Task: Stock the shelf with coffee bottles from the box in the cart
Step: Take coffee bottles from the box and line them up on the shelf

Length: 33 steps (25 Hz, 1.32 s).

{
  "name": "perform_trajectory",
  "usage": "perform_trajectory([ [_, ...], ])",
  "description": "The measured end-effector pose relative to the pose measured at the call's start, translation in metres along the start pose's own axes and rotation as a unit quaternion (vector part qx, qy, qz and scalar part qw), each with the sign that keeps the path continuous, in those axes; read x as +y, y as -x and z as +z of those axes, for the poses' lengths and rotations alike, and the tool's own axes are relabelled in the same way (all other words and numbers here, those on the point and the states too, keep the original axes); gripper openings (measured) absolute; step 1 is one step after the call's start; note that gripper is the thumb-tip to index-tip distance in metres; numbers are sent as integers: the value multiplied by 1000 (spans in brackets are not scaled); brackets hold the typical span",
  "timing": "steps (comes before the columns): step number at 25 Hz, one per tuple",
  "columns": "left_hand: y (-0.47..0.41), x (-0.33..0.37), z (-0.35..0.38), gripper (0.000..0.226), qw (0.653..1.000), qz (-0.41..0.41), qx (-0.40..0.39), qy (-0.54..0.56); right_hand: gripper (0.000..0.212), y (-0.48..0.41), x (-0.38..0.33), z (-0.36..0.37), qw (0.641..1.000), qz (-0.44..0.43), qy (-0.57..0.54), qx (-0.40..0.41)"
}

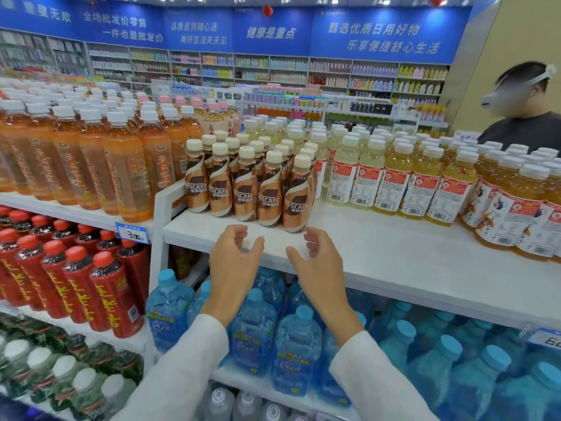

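Hovering empty just before the Nescafé coffee bottles (246, 183) on the shelf (379, 247), left hand (233, 262) and right hand (315, 262) with fingers loosely curled. Seemingly between placements; next, fetching more from the unseen box.

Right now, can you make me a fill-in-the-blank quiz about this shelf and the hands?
1. The left hand and the right hand hold ____.
2. The coffee bottles carry the brand name ____.
3. The water bottles below the coffee's shelf have ____ caps.

Missing words: nothing; Nescafe; blue.
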<state>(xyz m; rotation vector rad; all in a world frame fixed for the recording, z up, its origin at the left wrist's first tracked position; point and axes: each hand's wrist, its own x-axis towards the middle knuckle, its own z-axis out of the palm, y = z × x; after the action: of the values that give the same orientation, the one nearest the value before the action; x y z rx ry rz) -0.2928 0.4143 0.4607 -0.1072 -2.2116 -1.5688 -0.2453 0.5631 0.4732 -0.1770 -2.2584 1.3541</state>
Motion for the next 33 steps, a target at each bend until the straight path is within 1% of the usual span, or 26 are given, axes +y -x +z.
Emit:
perform_trajectory([
  [2, 27, -7, -19, 33, 1000, -1, 9, 13, 41, 25, 0, -1, 999, -15, -27, -29],
  [4, 56, -18, -41, 25, 999, -18, 23, 21, 38, 51, 0, 6, 995, -24, -52, -76],
  [7, 104, -43, -78, 21, 995, -79, 57, 30, 35, 92, 8, 33, 982, -38, -83, -165],
  [9, 137, -64, -106, 19, 989, -118, 86, 20, 35, 122, 18, 60, 969, -24, -95, -228],
  [11, 169, -90, -135, 15, 978, -169, 123, 5, 38, 152, 28, 89, 951, 15, -101, -292],
  [14, 221, -124, -179, 17, 953, -248, 175, -10, 27, 200, 40, 130, 918, 69, -84, -381],
  [17, 270, -149, -217, 17, 923, -316, 220, -9, 25, 242, 50, 165, 876, 129, -63, -460],
  [20, 309, -176, -252, 11, 887, -383, 259, -5, 20, 276, 58, 197, 846, 170, -26, -504],
  [21, 320, -186, -262, 13, 872, -407, 270, -11, 18, 286, 63, 209, 838, 174, -8, -516],
  [22, 331, -197, -273, 20, 860, -427, 280, -10, 25, 297, 66, 223, 835, 168, 14, -523],
  [23, 342, -208, -282, 33, 850, -437, 294, -6, 40, 307, 75, 236, 832, 160, 40, -530],
  [24, 351, -218, -290, 43, 841, -446, 307, -1, 46, 317, 90, 249, 823, 161, 68, -541],
  [25, 359, -228, -297, 42, 833, -457, 312, 1, 45, 325, 93, 259, 811, 164, 87, -555],
  [26, 365, -237, -305, 33, 826, -470, 311, 1, 46, 331, 88, 267, 801, 166, 96, -566],
  [27, 372, -248, -312, 26, 815, -489, 310, 6, 52, 337, 75, 273, 792, 168, 104, -578],
  [28, 377, -258, -319, 26, 806, -502, 314, 11, 54, 340, 64, 278, 781, 168, 100, -594],
  [30, 387, -278, -330, 41, 786, -531, 316, 2, 42, 344, 50, 291, 753, 183, 115, -621],
  [31, 390, -289, -334, 43, 778, -542, 318, -8, 38, 345, 48, 298, 744, 186, 126, -629],
  [33, 393, -312, -341, 31, 753, -564, 339, -8, 36, 349, 48, 313, 734, 181, 138, -640],
])
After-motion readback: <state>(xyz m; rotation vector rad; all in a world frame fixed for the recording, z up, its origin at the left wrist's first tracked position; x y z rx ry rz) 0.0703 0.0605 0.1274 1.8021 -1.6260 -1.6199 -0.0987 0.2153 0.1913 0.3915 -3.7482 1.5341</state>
